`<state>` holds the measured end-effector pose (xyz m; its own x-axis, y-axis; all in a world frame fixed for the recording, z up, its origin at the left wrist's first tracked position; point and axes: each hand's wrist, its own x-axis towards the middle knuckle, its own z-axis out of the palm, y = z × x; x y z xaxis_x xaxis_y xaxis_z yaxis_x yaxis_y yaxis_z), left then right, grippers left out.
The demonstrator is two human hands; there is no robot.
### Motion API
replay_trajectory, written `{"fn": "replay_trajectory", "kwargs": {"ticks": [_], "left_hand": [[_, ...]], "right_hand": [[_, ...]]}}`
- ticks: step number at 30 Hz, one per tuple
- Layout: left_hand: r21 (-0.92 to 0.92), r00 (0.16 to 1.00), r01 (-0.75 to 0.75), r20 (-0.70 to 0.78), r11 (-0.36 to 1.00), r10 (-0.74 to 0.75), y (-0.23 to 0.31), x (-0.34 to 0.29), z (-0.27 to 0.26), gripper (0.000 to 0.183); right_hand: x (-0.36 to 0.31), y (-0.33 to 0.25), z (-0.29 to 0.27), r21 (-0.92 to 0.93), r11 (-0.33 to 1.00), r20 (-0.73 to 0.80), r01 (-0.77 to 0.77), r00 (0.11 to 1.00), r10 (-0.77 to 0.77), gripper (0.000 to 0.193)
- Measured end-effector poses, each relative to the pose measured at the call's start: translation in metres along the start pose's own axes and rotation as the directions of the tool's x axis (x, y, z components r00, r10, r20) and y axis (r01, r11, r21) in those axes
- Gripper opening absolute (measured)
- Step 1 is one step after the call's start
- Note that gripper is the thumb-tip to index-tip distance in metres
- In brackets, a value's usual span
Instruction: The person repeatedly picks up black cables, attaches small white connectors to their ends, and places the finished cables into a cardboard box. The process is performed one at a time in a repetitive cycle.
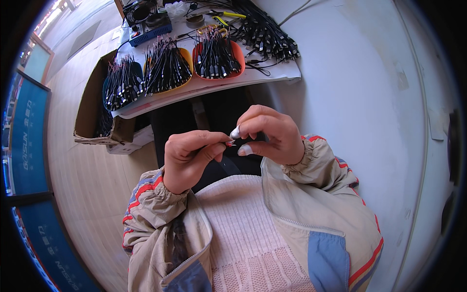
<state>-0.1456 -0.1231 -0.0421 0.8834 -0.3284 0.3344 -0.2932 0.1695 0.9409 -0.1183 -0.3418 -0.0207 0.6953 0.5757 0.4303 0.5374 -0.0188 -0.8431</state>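
Observation:
In front of my chest, my left hand (189,153) pinches a small thing between thumb and forefinger. Only thin red and whitish wire ends (230,143) stick out of the pinch; the rest is hidden by the fingers. My right hand (272,134) is just to the right, its thumb and forefinger apart with a gap between them. White tape wraps both of these fingertips. The right forefinger tip is close to the wire ends; whether it touches them I cannot tell.
Beyond my hands, a white table (214,87) bears teal (138,73), yellow (187,56) and red (238,53) bins of short black cables. A pile of black USB cables (272,36), yellow-handled pliers (233,15) and a blue-based device (151,34) lie behind. A cardboard box (92,97) stands left.

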Motion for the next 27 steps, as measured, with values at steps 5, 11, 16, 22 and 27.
{"fn": "replay_trajectory", "kwargs": {"ticks": [5,11,16,22,27], "left_hand": [[-0.031,0.996,0.081,0.024,0.996,-0.080,-0.003,0.010,-0.004,0.013],[0.100,0.976,0.220,-0.028,0.970,-0.218,0.026,0.053,-0.013,0.012],[0.112,0.956,-0.053,-0.282,0.992,0.083,0.081,0.123,-0.032,0.023],[0.781,0.985,-0.132,0.033,0.610,0.171,0.027,0.282,-0.100,0.013],[0.916,0.967,-0.231,0.253,0.327,-0.025,-0.084,0.335,-0.141,0.014]], "right_hand": [[0.010,0.012,0.001,-0.133,0.986,-0.035,0.105,0.993,-0.110,0.020],[0.021,0.042,-0.009,0.089,0.995,-0.175,-0.052,0.982,0.067,0.025],[0.033,0.090,0.006,0.205,0.959,-0.042,-0.196,0.977,0.209,0.022],[0.012,0.149,0.054,0.367,0.825,0.454,-0.429,0.857,0.244,0.021],[0.000,0.179,0.055,0.358,0.842,0.476,-0.403,0.855,0.206,0.022]]}}
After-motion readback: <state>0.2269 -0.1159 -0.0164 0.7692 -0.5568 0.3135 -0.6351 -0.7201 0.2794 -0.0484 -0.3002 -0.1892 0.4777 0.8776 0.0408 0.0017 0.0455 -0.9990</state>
